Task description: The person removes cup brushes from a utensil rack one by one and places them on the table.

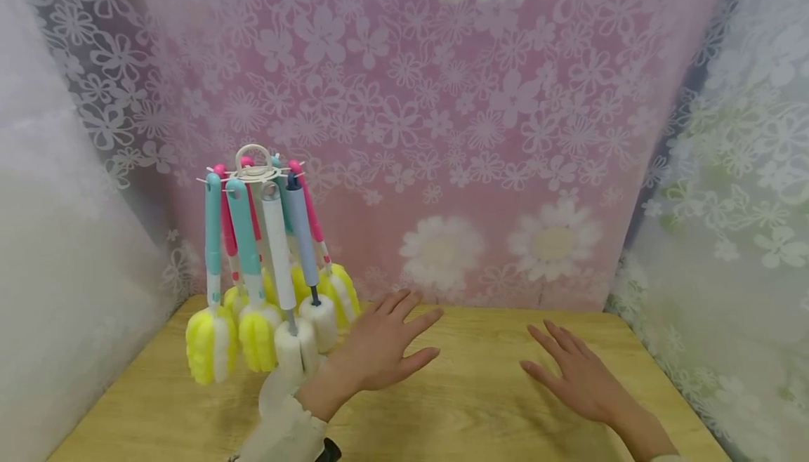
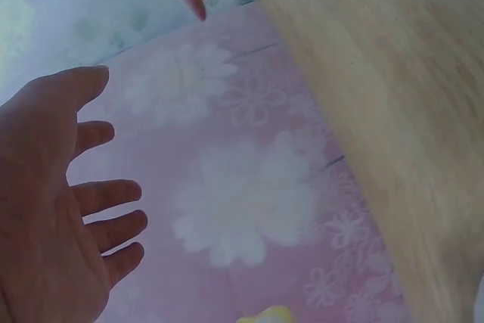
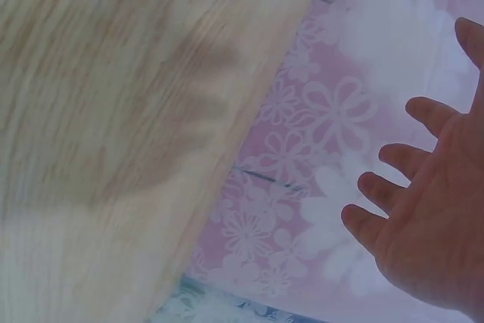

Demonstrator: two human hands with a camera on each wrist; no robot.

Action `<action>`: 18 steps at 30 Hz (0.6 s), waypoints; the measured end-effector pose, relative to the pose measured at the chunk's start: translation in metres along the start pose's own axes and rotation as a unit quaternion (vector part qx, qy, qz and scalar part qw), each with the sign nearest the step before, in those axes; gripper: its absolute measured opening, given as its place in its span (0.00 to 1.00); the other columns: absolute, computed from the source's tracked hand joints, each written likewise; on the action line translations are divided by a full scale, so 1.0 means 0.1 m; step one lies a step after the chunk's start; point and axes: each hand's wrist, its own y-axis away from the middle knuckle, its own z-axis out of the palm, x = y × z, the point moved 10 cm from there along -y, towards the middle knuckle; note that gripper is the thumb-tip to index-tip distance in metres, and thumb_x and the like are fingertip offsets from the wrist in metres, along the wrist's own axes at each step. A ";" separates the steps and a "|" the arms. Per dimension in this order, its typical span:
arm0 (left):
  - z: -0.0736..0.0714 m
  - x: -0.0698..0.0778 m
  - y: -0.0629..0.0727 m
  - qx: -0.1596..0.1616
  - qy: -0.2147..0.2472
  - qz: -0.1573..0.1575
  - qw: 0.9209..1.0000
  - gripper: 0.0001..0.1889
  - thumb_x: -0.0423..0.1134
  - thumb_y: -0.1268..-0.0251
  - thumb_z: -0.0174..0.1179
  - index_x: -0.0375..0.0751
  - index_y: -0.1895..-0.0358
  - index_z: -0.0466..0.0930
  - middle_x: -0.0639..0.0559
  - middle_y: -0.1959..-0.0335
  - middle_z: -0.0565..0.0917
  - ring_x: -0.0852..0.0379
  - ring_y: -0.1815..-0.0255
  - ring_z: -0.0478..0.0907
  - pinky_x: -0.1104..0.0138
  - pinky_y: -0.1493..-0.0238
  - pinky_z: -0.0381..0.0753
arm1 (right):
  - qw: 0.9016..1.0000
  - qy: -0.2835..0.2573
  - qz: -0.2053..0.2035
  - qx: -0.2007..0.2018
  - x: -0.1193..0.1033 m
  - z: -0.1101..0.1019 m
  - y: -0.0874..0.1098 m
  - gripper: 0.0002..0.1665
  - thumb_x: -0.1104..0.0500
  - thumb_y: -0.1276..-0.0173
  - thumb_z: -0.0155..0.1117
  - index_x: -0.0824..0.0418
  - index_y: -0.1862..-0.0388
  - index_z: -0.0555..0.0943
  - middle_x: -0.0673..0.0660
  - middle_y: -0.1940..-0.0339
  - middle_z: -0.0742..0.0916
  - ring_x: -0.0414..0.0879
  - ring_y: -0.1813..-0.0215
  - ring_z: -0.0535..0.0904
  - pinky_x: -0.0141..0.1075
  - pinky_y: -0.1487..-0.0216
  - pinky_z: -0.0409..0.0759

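My left hand [image 1: 385, 342] hovers over the table with its fingers spread and nothing in them. Just left of it stands a white rack [image 1: 254, 175] with a ring handle on top, hung with several bottle brushes. Yellow-and-white sponge heads [image 1: 258, 339] hang from teal handles [image 1: 243, 234] and pink handles [image 1: 308, 202]. A white-handled brush [image 1: 278, 248] and a grey-blue-handled brush [image 1: 303, 234] carry white sponge heads. Part of the rack's round base [image 1: 272, 399] is hidden behind my left forearm. Farther right, my right hand [image 1: 578, 378] is also spread and holds nothing.
The wooden table [image 1: 480, 406] ends at a pink flowered backdrop [image 1: 404, 132]. Pale sheets hang at the left side [image 1: 69, 223] and, with a flower pattern, at the right side [image 1: 733, 293]. A black band [image 1: 329, 450] shows at my left wrist.
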 end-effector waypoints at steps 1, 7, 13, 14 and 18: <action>-0.05 -0.01 0.00 -0.002 0.004 0.002 1.000 0.27 0.60 0.30 0.45 0.57 0.31 0.67 0.46 0.31 0.66 0.46 0.31 0.61 0.53 0.35 0.62 | 1.000 -0.004 0.000 0.000 -0.01 -0.01 -0.01 0.40 0.37 0.29 0.49 0.57 0.26 0.61 0.68 0.27 0.60 0.72 0.32 0.56 0.70 0.46 0.60; -0.46 -0.07 0.01 0.045 0.020 0.015 0.999 0.27 0.57 0.31 0.50 0.55 0.31 0.66 0.46 0.31 0.65 0.46 0.31 0.62 0.52 0.37 0.65 | 1.000 -0.020 -0.006 0.007 -0.13 -0.02 -0.05 0.40 0.36 0.29 0.49 0.56 0.26 0.61 0.66 0.26 0.59 0.71 0.31 0.55 0.70 0.45 0.60; -0.94 -0.11 0.03 0.117 0.003 0.042 0.992 0.27 0.53 0.33 0.55 0.54 0.32 0.68 0.46 0.33 0.69 0.48 0.32 0.63 0.52 0.41 0.70 | 1.000 -0.024 -0.013 0.009 -0.24 -0.04 -0.09 0.39 0.37 0.29 0.49 0.55 0.26 0.61 0.65 0.26 0.60 0.71 0.31 0.55 0.69 0.45 0.61; -1.01 -0.11 0.03 0.125 -0.005 0.047 0.991 0.27 0.53 0.34 0.56 0.53 0.32 0.68 0.46 0.34 0.69 0.47 0.32 0.63 0.52 0.42 0.71 | 1.000 -0.027 -0.013 0.009 -0.25 -0.04 -0.10 0.39 0.37 0.29 0.49 0.55 0.26 0.61 0.65 0.26 0.60 0.71 0.31 0.55 0.69 0.45 0.61; -1.27 -0.14 0.02 0.145 -0.031 0.059 0.987 0.27 0.51 0.35 0.58 0.52 0.33 0.70 0.44 0.36 0.72 0.45 0.33 0.64 0.50 0.41 0.69 | 0.999 -0.036 -0.012 0.005 -0.28 -0.05 -0.12 0.39 0.37 0.29 0.49 0.56 0.26 0.61 0.65 0.26 0.59 0.72 0.31 0.55 0.69 0.46 0.61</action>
